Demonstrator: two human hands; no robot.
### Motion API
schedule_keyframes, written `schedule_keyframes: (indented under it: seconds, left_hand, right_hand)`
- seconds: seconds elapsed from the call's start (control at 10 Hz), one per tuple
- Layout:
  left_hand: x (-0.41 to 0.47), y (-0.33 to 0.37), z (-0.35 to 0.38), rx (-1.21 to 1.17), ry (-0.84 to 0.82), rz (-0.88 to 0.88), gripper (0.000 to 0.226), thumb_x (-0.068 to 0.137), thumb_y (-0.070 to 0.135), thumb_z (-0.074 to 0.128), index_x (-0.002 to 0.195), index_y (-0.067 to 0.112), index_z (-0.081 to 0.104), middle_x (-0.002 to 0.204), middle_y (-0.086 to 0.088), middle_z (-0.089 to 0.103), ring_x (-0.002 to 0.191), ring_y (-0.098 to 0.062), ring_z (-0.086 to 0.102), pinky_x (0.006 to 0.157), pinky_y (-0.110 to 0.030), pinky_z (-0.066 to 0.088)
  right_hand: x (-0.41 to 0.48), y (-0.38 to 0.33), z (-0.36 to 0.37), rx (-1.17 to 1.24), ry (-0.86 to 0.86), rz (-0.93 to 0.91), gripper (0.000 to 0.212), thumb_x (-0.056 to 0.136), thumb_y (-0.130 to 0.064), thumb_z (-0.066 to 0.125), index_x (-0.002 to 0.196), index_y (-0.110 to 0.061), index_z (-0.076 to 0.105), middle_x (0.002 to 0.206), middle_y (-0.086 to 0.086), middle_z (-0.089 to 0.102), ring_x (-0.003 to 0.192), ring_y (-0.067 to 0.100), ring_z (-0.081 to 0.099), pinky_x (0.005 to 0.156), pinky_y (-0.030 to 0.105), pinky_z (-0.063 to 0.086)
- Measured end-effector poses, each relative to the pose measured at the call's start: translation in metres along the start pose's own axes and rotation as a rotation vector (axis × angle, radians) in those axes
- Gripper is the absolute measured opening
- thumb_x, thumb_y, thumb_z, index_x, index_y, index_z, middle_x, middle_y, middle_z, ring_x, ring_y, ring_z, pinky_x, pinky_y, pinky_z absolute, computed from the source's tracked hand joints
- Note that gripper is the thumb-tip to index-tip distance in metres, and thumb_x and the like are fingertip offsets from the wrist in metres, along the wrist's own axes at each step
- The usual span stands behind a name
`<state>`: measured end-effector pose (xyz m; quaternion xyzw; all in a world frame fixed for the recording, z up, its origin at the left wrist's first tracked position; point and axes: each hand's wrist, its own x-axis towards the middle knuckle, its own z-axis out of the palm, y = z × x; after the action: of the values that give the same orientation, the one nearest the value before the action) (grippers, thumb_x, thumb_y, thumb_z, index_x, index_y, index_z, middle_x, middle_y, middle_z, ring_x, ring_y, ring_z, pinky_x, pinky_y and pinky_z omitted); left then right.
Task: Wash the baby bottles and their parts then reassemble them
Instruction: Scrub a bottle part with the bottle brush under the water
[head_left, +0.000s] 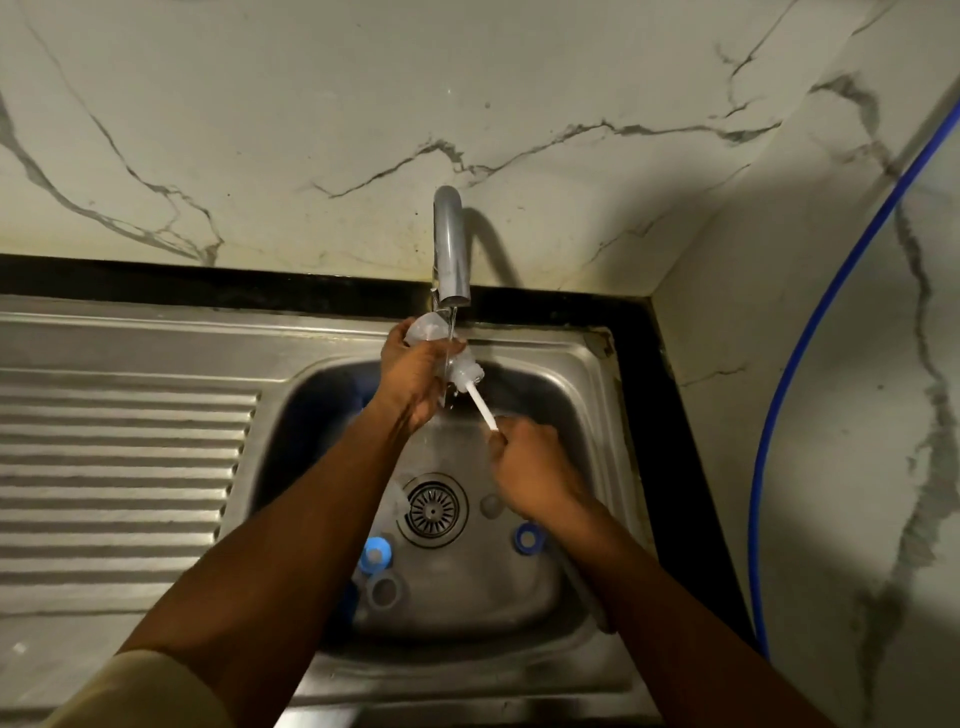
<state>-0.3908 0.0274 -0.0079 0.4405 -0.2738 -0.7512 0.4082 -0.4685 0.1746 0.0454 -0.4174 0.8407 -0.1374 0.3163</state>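
My left hand (413, 371) grips a clear baby bottle (423, 328) under the running tap (451, 244). A white brush handle (480, 404) sticks out of the bottle's mouth, and my right hand (530, 465) is closed around its lower end. On the sink floor lie loose parts: a light blue ring (375, 555), a blue ring (528, 538), a grey clear ring (384, 590), a small round grey piece (491, 505) and a clear part (395, 501) beside the drain (434, 509), partly hidden by my left arm.
The steel sink (587, 384) sits in a corner with a ribbed draining board (119, 467) to its left. Marble walls rise behind and to the right. A blue hose (810, 332) runs down the right wall.
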Motion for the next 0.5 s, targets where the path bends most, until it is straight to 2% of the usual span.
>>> schedule_keyframes:
  seconds: [0.1,0.2,0.3,0.4,0.5]
  left_hand:
    - [-0.003,0.003,-0.001,-0.094,0.01,-0.033,0.051,0.083,-0.005,0.071,0.131,0.0,0.054,0.099,-0.013,0.066,0.083,-0.024,0.068,0.068,-0.039,0.062]
    - [0.001,0.013,-0.003,-0.412,-0.134,-0.238,0.054,0.08,0.008,0.074,0.128,-0.005,0.052,0.093,-0.015,0.064,0.081,-0.025,0.066,0.073,-0.04,0.061]
    - [0.003,0.024,0.002,-0.446,-0.184,-0.258,0.028,0.086,0.007,0.065,0.111,-0.001,0.055,0.09,-0.017,0.064,0.082,-0.025,0.066,0.084,-0.041,0.061]
    - [0.01,0.022,0.003,-0.173,0.049,-0.161,0.04,0.086,0.006,0.068,0.122,-0.001,0.053,0.1,-0.019,0.062,0.072,-0.024,0.065,0.056,-0.034,0.06]
    - [0.008,0.016,0.001,0.012,0.092,-0.089,0.05,0.088,0.016,0.068,0.131,0.002,0.047,0.104,-0.018,0.059,0.078,-0.026,0.065,0.055,-0.035,0.058]
  right_hand:
    - [-0.011,-0.01,-0.004,0.189,-0.03,-0.033,0.026,0.103,-0.029,0.045,0.106,-0.017,0.067,0.077,0.005,0.065,0.059,0.022,0.063,0.049,0.034,0.054]
    - [-0.023,-0.02,-0.021,1.076,-0.483,0.171,0.025,0.103,-0.024,0.05,0.12,-0.014,0.064,0.054,-0.006,0.042,0.035,0.003,0.034,0.031,0.017,0.027]
    - [-0.024,-0.013,-0.028,1.453,-0.685,0.288,0.034,0.096,-0.024,0.053,0.126,-0.012,0.063,0.056,-0.006,0.037,0.032,0.001,0.03,0.029,0.012,0.022]
    - [-0.025,-0.004,-0.018,0.513,-0.296,0.044,0.025,0.103,-0.029,0.049,0.118,-0.02,0.067,0.068,0.004,0.053,0.047,0.013,0.05,0.042,0.026,0.043]
    - [-0.024,0.0,-0.006,-0.113,0.09,-0.119,0.026,0.102,-0.032,0.045,0.11,-0.022,0.067,0.091,0.01,0.066,0.078,0.028,0.066,0.065,0.036,0.054]
